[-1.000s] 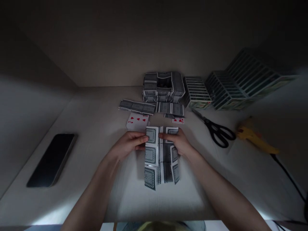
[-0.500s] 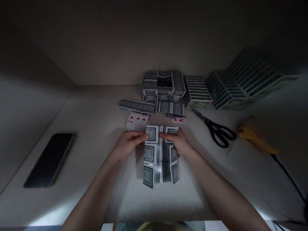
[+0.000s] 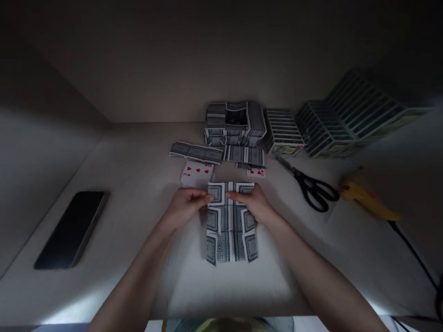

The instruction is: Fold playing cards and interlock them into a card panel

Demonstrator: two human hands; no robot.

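Between my hands is a panel of joined playing cards [image 3: 224,226], patterned backs facing up, with flaps along both long sides. My left hand [image 3: 187,206] pinches its upper left edge between thumb and fingers. At the upper right, my right hand [image 3: 258,203] grips the panel, its thumb lying across the top face and the other fingers hidden beneath. Just beyond the panel lie a three of hearts [image 3: 197,173] on the left and a partly covered heart card [image 3: 256,173] on the right. Folded card strips [image 3: 196,152] and a second folded card piece [image 3: 244,156] rest behind these.
A box built of cards [image 3: 218,122] with a square opening stands against the back wall. Slatted card structures [image 3: 284,129] sit to its right. Black-handled scissors [image 3: 313,189] and a yellow glue gun [image 3: 370,198] with a cord lie at right; a phone [image 3: 71,230] lies at left.
The panel's left-side flaps have tilted further inward, and its near end has shifted slightly. Both hands keep their hold in nearly the same places.
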